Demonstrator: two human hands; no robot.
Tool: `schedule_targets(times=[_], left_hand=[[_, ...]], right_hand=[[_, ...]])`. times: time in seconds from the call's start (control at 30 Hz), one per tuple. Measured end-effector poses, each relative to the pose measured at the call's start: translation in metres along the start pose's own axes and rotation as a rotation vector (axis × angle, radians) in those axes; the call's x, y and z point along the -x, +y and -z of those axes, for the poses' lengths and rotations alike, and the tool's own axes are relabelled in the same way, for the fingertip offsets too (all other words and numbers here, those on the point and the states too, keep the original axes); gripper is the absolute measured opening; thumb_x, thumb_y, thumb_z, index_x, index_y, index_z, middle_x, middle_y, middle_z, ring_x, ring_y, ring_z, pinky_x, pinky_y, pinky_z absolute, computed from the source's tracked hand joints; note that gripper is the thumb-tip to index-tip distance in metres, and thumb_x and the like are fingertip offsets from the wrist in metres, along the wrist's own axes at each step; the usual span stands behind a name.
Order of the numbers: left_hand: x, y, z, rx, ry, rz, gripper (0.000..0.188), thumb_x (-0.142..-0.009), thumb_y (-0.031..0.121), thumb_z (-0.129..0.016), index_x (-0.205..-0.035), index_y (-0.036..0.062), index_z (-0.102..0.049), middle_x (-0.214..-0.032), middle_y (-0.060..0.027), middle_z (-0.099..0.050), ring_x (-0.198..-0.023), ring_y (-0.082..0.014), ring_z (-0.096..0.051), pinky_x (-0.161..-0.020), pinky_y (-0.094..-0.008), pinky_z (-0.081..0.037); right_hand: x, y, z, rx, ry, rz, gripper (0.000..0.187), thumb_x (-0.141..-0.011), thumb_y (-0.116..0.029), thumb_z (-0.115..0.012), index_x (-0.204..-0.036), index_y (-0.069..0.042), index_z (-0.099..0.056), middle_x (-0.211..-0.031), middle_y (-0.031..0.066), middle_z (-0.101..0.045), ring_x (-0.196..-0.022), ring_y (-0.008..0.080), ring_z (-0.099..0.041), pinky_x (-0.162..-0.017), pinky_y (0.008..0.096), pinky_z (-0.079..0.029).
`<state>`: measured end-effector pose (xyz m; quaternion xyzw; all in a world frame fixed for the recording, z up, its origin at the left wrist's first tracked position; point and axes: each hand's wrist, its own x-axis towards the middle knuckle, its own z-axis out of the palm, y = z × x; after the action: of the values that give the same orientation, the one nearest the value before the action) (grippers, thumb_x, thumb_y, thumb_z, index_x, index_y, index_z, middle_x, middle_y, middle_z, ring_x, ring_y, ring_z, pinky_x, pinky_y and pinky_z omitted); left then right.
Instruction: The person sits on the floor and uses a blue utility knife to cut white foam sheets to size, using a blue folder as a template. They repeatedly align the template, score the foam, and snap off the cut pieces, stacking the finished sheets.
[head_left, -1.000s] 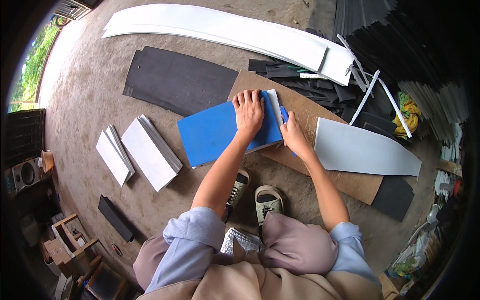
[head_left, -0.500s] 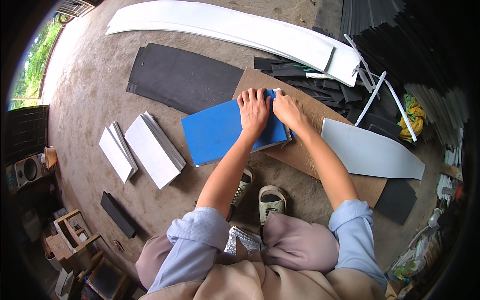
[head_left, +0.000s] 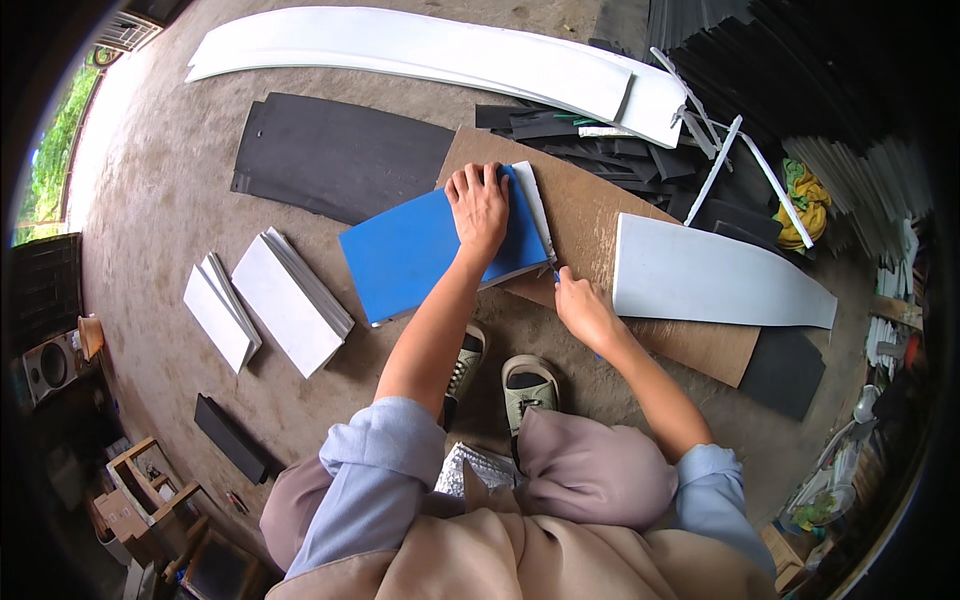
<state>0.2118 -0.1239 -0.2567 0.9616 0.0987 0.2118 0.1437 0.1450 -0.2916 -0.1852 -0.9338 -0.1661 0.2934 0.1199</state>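
Note:
My left hand lies spread on top of a blue rectangular board, pressing near its right end. Just off that board's near right corner, my right hand is closed around a slim blue-handled utility knife, mostly hidden by the fingers. A narrow white strip shows along the blue board's right edge. Under the right part of the blue board is a brown board. To the right, a pale grey-white sheet rests across that brown board.
Long white sheets lie at the back, with a black sheet nearer. White board stacks and a black block are on the floor to the left. Black scraps and white rods lie at right, beside a yellow cloth.
My right hand has moved from the blue board's far right corner toward me, past its near corner. A white strip now shows along the right edge. My left hand stays on the board.

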Motion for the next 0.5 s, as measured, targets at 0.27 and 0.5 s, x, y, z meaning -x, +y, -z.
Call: schedule_targets(times=[0.27,0.5], left_hand=[[0.001,0.002,0.004,0.036,-0.085,0.025,0.024,-0.08,0.025,-0.049,-0.1,0.0111,-0.051,-0.091,-0.0099,-0.047,-0.092,-0.0256,-0.043,-0.083,-0.0393,-0.029],[0.003,-0.003,0.002,0.012,-0.029,0.016,0.022,-0.078,0.025,-0.05,-0.094,0.0101,-0.051,-0.087,-0.0105,-0.046,-0.088,-0.0263,-0.042,-0.08,-0.0385,-0.03]], right_hand=[[-0.106,-0.021,0.039,0.022,0.188,0.047,0.024,-0.083,-0.017,-0.037,-0.093,0.003,-0.047,-0.079,0.0242,-0.059,-0.079,0.0387,-0.058,-0.071,0.0463,-0.045],[-0.136,-0.037,0.038,-0.035,0.139,0.021,0.03,-0.081,-0.019,-0.038,-0.096,0.004,-0.051,-0.093,0.0242,-0.057,-0.089,0.0371,-0.056,-0.076,0.0444,-0.044]])
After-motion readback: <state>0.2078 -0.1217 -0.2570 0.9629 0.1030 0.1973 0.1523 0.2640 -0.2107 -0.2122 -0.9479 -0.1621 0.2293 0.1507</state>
